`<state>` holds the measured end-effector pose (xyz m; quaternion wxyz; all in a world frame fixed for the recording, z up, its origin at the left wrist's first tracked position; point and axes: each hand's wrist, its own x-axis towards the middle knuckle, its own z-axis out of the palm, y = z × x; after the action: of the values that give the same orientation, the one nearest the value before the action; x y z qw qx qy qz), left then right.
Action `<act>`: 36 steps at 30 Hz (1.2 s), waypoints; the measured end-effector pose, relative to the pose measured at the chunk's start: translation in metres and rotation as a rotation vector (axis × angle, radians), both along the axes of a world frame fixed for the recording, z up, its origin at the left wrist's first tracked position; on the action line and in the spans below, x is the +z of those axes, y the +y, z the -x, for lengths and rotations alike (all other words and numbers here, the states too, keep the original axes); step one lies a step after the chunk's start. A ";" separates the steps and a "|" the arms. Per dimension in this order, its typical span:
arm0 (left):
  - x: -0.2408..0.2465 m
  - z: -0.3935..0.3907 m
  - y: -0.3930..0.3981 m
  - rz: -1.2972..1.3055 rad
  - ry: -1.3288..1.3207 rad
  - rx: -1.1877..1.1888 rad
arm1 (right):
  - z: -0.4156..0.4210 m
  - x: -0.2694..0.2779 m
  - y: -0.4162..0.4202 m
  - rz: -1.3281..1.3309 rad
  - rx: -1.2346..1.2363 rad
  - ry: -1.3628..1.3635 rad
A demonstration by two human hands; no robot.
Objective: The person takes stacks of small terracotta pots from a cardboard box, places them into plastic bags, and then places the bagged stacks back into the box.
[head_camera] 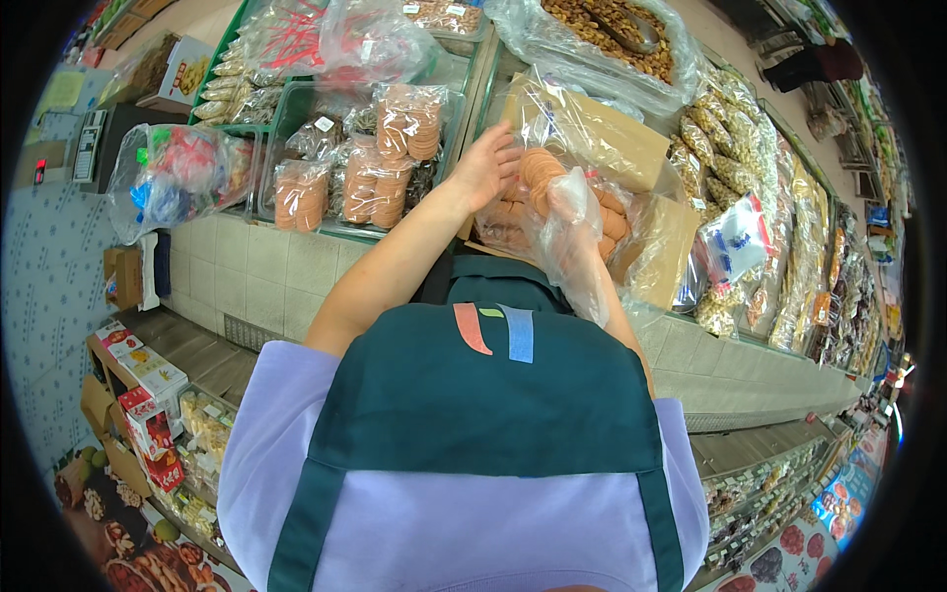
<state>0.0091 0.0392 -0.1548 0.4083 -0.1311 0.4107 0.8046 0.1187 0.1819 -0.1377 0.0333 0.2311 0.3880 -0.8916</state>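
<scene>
My right hand (pixel 573 203), covered to the forearm by a clear plastic bag, grips a stack of round orange-brown discs (pixel 541 172), which look like biscuits or pressed fruit slices. Beside the stack's left edge is my left hand (pixel 484 169), bare, fingers spread; whether its fingertips touch the discs is hard to tell. Both hands are above an open cardboard box (pixel 603 126) lined with clear plastic film. More of the same discs (pixel 612 222) lie inside it, partly hidden by my right hand and the film.
To the left, a clear tray (pixel 451 185) holds bagged disc stacks (pixel 377 181). A bag of crumpled colored plastic (pixel 181 174) sits farther left. Bagged snacks (pixel 729 155) line the right side. Behind the box is a bin of loose dried food (pixel 629 37) with a metal scoop. A person (pixel 814 65) is at upper right.
</scene>
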 end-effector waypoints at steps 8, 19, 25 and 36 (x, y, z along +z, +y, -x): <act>-0.009 -0.002 0.024 0.110 0.080 0.039 | -0.014 -0.021 0.021 -0.052 -0.181 -0.054; -0.022 0.010 0.038 0.248 0.120 0.006 | 0.014 -0.016 0.039 -1.119 -0.055 0.108; -0.028 0.011 0.027 0.295 0.416 -0.039 | 0.022 -0.001 0.039 -0.692 0.010 0.015; 0.015 -0.003 0.003 0.018 0.722 -0.038 | 0.017 0.029 0.018 -0.378 0.047 0.191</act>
<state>0.0118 0.0426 -0.1402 0.2504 0.1656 0.5381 0.7876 0.1018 0.1999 -0.1091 -0.0270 0.1386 0.5550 -0.8198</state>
